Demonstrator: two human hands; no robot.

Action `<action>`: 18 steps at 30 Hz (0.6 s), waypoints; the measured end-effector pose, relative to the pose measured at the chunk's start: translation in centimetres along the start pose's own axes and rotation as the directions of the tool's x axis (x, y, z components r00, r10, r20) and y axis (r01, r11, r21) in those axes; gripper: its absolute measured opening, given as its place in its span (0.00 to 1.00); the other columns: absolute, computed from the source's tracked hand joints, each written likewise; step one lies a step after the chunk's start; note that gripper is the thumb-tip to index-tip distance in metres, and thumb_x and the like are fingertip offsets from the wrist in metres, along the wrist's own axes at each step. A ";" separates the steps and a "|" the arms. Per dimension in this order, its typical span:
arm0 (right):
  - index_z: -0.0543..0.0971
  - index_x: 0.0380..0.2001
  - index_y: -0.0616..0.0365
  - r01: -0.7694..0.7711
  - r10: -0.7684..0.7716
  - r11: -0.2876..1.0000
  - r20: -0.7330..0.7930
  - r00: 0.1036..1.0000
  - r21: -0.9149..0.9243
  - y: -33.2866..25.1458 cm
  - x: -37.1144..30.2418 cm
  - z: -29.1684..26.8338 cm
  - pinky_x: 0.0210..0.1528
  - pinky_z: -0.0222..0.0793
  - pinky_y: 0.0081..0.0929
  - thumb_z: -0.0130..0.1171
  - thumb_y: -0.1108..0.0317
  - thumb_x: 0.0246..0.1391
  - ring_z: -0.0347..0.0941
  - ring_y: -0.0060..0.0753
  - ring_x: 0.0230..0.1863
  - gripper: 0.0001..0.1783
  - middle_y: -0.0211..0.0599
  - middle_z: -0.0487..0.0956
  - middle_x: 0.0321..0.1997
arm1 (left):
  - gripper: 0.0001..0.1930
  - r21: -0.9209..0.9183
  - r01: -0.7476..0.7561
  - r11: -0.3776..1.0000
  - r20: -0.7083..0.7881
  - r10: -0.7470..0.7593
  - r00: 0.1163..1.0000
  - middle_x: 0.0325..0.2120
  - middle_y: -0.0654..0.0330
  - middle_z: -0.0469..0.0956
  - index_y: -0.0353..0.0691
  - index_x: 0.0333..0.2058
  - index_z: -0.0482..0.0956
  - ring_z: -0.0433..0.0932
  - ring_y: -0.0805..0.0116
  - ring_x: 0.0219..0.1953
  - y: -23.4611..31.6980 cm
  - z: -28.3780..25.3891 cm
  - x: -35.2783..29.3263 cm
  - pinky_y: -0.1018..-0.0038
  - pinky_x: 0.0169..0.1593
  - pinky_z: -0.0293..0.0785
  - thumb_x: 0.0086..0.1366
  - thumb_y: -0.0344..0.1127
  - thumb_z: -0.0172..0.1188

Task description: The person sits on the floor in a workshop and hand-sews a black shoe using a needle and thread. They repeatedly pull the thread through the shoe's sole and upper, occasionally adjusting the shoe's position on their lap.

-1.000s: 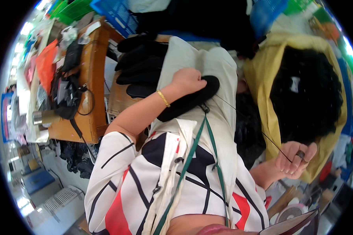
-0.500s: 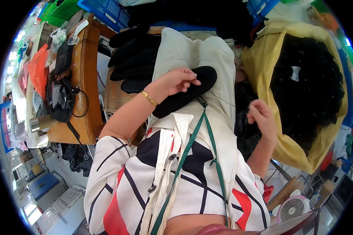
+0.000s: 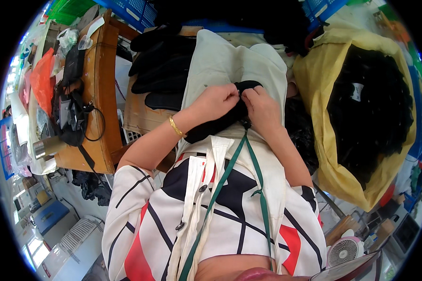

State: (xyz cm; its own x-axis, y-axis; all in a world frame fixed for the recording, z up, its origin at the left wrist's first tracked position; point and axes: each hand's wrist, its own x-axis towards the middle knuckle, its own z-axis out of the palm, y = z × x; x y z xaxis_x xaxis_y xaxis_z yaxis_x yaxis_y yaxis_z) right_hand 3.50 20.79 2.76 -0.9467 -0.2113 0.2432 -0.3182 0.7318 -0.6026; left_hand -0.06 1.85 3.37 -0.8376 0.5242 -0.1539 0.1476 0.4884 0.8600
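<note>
A long, black, round-ended slipper-shaped piece [image 3: 211, 128] lies across my lap on the cream apron [image 3: 263, 61]. Over its far part, my left hand [image 3: 219, 100] has thumb and fingers pinched on it, partly covering it. My right hand [image 3: 263, 108] is closed in a pinch right beside the left fingertips. Whatever is between the right fingers is too small to make out. A dark green cord [image 3: 229, 164] hangs in two strands down my front, its upper end near the black piece.
Several similar black pieces [image 3: 164, 70] are stacked on a cardboard box [image 3: 143, 114] to the left. Beyond that stands a cluttered wooden table [image 3: 105, 93]. An open yellow sack [image 3: 309, 77] of black items is on the right, near a small fan [image 3: 345, 251]. A blue crate [image 3: 135, 13] is ahead.
My right hand has come in from the right side to meet the left hand over the black piece. My left hand stays on it, its back turned more upward.
</note>
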 end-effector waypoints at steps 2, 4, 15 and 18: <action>0.78 0.30 0.54 0.031 -0.031 1.000 0.006 1.000 0.004 0.3 0.4 0.3 0.31 0.70 0.38 0.61 0.72 0.53 0.75 0.47 0.31 0.02 0.38 0.75 0.30 | 0.06 -0.176 0.079 0.981 -0.006 -0.081 0.997 0.24 0.65 0.77 0.36 0.33 0.76 0.74 0.78 0.25 -1.2 -0.2 0.8 0.77 0.30 0.71 0.67 0.32 0.56; 0.77 0.29 0.52 0.073 -0.072 0.996 -0.016 0.997 0.047 1.1 0.6 0.7 0.28 0.70 0.38 0.60 0.70 0.53 0.75 0.45 0.29 0.02 0.36 0.74 0.29 | 0.05 -0.323 0.302 0.897 0.108 -0.282 0.953 0.24 0.66 0.77 0.38 0.34 0.76 0.73 0.79 0.25 -1.1 -0.7 1.4 0.79 0.29 0.72 0.68 0.33 0.55; 0.72 0.39 0.55 -0.253 0.444 0.250 0.122 0.888 0.935 2.4 -1.3 -1.7 0.25 0.67 0.18 0.51 0.65 0.67 0.71 0.20 0.23 0.06 0.32 0.77 0.28 | 0.05 -0.390 0.336 0.857 0.145 -0.303 0.942 0.22 0.67 0.76 0.39 0.34 0.78 0.70 0.83 0.21 -0.4 0.1 0.7 0.84 0.25 0.67 0.65 0.34 0.60; 0.73 0.40 0.54 -0.032 0.503 0.127 -0.036 0.864 0.991 6.3 -3.8 -5.4 0.23 0.66 0.19 0.51 0.65 0.67 0.68 0.23 0.20 0.06 0.32 0.74 0.25 | 0.05 -0.353 0.209 0.912 0.058 -0.202 0.978 0.21 0.69 0.75 0.38 0.33 0.79 0.69 0.84 0.22 -0.3 0.2 0.2 0.83 0.25 0.66 0.63 0.33 0.62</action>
State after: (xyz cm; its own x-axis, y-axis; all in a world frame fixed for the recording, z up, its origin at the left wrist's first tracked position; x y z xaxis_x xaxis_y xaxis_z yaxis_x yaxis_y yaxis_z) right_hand 5.37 29.72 2.11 -0.9757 0.2091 -0.0653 -0.0601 -0.5422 -0.8381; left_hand -0.15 1.99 2.97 -0.8184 0.4542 -0.3519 -0.2258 0.3089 0.9239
